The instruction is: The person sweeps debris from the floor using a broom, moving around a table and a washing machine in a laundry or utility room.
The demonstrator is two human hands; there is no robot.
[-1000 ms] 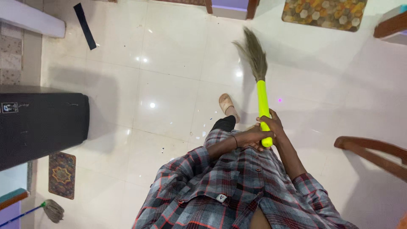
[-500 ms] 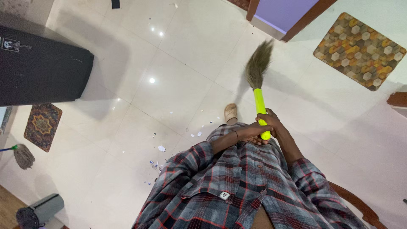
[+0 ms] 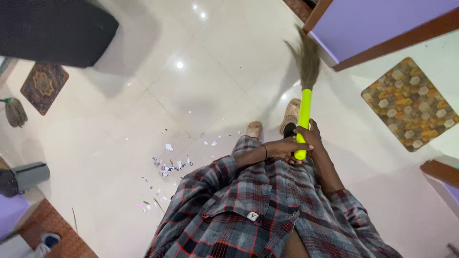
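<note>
I hold the broom (image 3: 304,102) upright in front of me with both hands. My right hand (image 3: 311,137) is wrapped around the bright yellow-green handle near its lower end, and my left hand (image 3: 287,149) closes over the very end of the handle just beside it. The brown bristles fan out at the far end, just short of the purple wall with its dark wooden trim (image 3: 382,28) at the far right.

My two feet in tan slippers (image 3: 290,114) stand on the glossy white tiled floor (image 3: 205,86), right beside the broom handle. To the left of my feet lies a loose scatter of small paper scraps and bits (image 3: 168,165), spread across the tiles towards the near left.

Further off, a patterned mat of coloured hexagons (image 3: 409,102) lies on the floor at the right, well apart from the broom. A large black box-like thing (image 3: 55,31) stands at the far left, with a small ornate rug (image 3: 44,86) next to it. A mop head (image 3: 15,111) rests at the left edge, and a grey bin (image 3: 29,176) lies on its side nearer to me on the left. A reddish woven mat (image 3: 50,229) shows at the near left corner.
</note>
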